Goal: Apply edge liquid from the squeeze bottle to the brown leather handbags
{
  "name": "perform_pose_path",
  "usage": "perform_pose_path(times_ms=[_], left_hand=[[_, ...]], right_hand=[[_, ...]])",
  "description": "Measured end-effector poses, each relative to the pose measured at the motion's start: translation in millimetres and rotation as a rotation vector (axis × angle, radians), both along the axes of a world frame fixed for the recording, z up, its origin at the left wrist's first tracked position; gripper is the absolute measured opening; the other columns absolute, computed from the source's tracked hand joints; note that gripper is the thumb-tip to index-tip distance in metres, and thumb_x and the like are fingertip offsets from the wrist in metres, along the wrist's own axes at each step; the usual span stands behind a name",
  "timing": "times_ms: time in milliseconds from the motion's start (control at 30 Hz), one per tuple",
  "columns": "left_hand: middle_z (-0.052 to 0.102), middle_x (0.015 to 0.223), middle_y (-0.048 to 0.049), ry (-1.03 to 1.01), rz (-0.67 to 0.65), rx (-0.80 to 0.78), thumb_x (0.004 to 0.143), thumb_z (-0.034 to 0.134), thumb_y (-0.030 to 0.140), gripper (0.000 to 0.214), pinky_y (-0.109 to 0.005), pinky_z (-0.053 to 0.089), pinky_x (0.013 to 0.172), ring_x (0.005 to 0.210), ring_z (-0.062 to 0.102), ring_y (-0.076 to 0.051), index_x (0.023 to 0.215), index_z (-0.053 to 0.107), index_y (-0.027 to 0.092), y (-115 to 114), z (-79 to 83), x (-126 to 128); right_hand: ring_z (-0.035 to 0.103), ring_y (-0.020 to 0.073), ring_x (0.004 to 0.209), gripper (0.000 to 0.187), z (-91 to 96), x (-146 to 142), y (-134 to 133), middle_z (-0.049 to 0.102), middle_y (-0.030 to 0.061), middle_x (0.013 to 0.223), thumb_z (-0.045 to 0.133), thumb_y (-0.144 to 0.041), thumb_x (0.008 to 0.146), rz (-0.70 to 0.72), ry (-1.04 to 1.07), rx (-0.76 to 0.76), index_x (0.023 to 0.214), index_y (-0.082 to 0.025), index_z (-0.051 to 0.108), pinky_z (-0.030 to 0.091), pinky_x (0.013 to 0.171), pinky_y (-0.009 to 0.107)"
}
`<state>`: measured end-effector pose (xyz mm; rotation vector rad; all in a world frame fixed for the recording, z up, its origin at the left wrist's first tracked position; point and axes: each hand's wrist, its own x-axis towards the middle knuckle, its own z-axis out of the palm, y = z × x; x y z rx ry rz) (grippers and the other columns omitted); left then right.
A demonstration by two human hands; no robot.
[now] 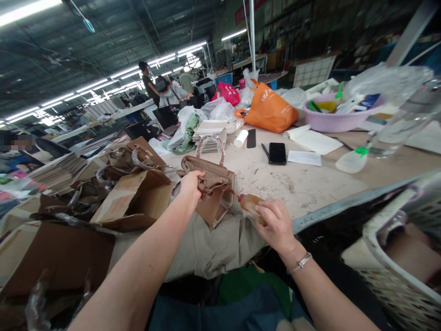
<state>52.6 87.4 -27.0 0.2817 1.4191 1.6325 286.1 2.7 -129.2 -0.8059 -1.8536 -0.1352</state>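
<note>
Brown handbag (pixel 214 204) at the counter's (pixel 285 184) near edge, left hand (pixel 192 186) pinching its bunched fabric (pixel 217 178), right hand (pixel 274 218) wrapped around an amber squeeze bottle (pixel 251 203), red tip (pixel 240 198) toward the handbag's side (contact not discernible), black phone (pixel 277 153) lying farther back.

Dark ribbed roof (pixel 99 43) noted over rows of lit tube lights (pixel 27 12), with a pale pole (pixel 252 41) standing beyond the far edge of the worktable (pixel 299 181) and a long table (pixel 134 108) beyond its far left corner.
</note>
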Motion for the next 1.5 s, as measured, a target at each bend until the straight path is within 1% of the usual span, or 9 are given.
perform_pose_path(times_ms=[100,300,533,700,933,1133,1300,1400,1500], left_hand=[[0.059,0.057,-0.0008,0.004,-0.015,-0.006,0.053,0.057,-0.002,0.022,-0.032,0.055,0.055,0.054,0.061,-0.018,0.068,0.052,0.014,-2.4,2.7,0.6],[0.061,0.061,-0.0030,0.022,-0.060,-0.044,0.053,0.056,-0.002,0.023,-0.035,0.055,0.055,0.055,0.062,-0.020,0.070,0.053,0.013,-6.8,9.0,1.8],[0.063,0.064,-0.0062,0.053,-0.092,-0.090,0.055,0.056,0.000,0.024,-0.038,0.055,0.052,0.057,0.064,-0.024,0.074,0.055,0.013,-7.8,14.3,4.7],[0.064,0.064,-0.0070,0.112,-0.092,-0.146,0.057,0.055,0.001,0.022,-0.037,0.052,0.046,0.052,0.062,-0.024,0.075,0.056,0.013,-9.0,18.3,9.4],[0.065,0.067,-0.0080,0.139,-0.143,-0.170,0.059,0.052,0.001,0.019,-0.036,0.052,0.046,0.054,0.063,-0.023,0.074,0.055,0.013,-10.1,20.6,7.4],[0.065,0.068,-0.0086,0.158,-0.192,-0.198,0.061,0.052,0.002,0.016,-0.038,0.053,0.047,0.056,0.064,-0.024,0.074,0.055,0.012,-10.3,19.9,6.3],[0.066,0.067,-0.0082,0.166,-0.162,-0.180,0.061,0.052,0.001,0.017,-0.038,0.054,0.049,0.056,0.064,-0.024,0.074,0.056,0.012,-10.6,19.5,8.4],[0.066,0.066,-0.0072,0.153,-0.163,-0.196,0.060,0.052,0.001,0.018,-0.038,0.054,0.048,0.055,0.064,-0.024,0.074,0.056,0.012,-10.9,19.6,9.0],[0.065,0.065,-0.0060,0.169,-0.145,-0.170,0.060,0.052,0.000,0.019,-0.038,0.054,0.049,0.053,0.064,-0.023,0.075,0.056,0.013,-10.3,19.0,8.1]], right_hand=[[0.052,0.0229,0.081,0.030,-3.1,-2.4,0.4,0.058,0.0088,0.092,0.058,-0.002,0.073,-0.002,0.020,-0.048,0.096,-0.019,0.052,0.047,0.067,0.038],[0.052,0.0233,0.086,0.035,3.4,-1.1,3.7,0.056,0.0099,0.096,0.061,-0.003,0.071,-0.023,0.166,-0.002,0.101,-0.019,0.053,0.048,0.070,0.039],[0.053,0.0239,0.087,0.038,11.9,1.7,5.1,0.056,0.0107,0.097,0.063,-0.003,0.070,-0.043,0.208,0.048,0.103,-0.019,0.054,0.048,0.070,0.040],[0.054,0.0243,0.088,0.040,16.1,2.4,7.9,0.056,0.0102,0.099,0.064,-0.004,0.070,-0.041,0.262,0.048,0.104,-0.021,0.053,0.049,0.071,0.041],[0.054,0.0230,0.089,0.033,17.2,0.3,12.2,0.056,0.0080,0.096,0.063,-0.008,0.072,-0.063,0.381,-0.021,0.101,-0.022,0.053,0.049,0.074,0.040],[0.053,0.0214,0.084,0.029,15.1,2.4,10.3,0.055,0.0056,0.088,0.060,-0.007,0.073,-0.031,0.354,-0.086,0.097,-0.021,0.051,0.048,0.069,0.036],[0.053,0.0217,0.083,0.027,15.6,2.0,9.1,0.055,0.0053,0.087,0.058,-0.008,0.073,-0.031,0.368,-0.130,0.096,-0.022,0.052,0.047,0.069,0.036],[0.054,0.0216,0.083,0.023,20.1,1.1,10.6,0.055,0.0053,0.088,0.059,-0.013,0.076,-0.066,0.453,-0.118,0.096,-0.022,0.053,0.047,0.070,0.037],[0.054,0.0207,0.082,0.017,22.2,-0.4,13.6,0.056,0.0047,0.086,0.062,-0.018,0.080,-0.092,0.537,-0.121,0.093,-0.022,0.053,0.046,0.070,0.037]])
